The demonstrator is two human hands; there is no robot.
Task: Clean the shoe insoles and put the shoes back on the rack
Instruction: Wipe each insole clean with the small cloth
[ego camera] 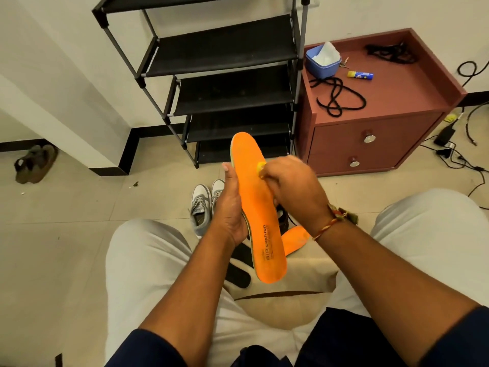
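In the head view my left hand (pixel 229 207) grips the orange insole (pixel 255 205) above my lap by its 9 o'clock edge, toe toward 12, my right hand (pixel 291 190) pinching a small yellow pad (pixel 260 169) against it; it seems light and bendy, best held mid-length.

Left hand (pixel 229 207) grips insole (pixel 252 197), right hand (pixel 293 189) pinches yellow object (pixel 260 167)

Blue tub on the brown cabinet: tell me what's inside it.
The blue tub holds white paper or tissue that sticks up past its rim. Anything beneath the paper, and the tub's bottom, is covered and cannot be seen.
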